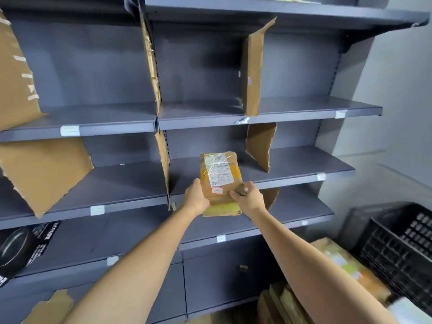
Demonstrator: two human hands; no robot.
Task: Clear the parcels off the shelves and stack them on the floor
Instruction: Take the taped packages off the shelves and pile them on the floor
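Observation:
A brown cardboard parcel (221,176) with a white shipping label and clear tape sits at the front edge of a grey shelf (304,174), leaning out towards me. My left hand (195,197) grips its lower left side. My right hand (249,196) grips its lower right corner, thumb on the front face. Under it shows a yellowish flat parcel (222,210). More parcels (346,265) lie piled on the floor at the lower right.
Grey metal shelving (93,122) fills the view, split by torn cardboard dividers (251,71). A black box picturing a pan (21,249) lies on a lower left shelf. A black plastic crate (402,251) stands at the right by the wall.

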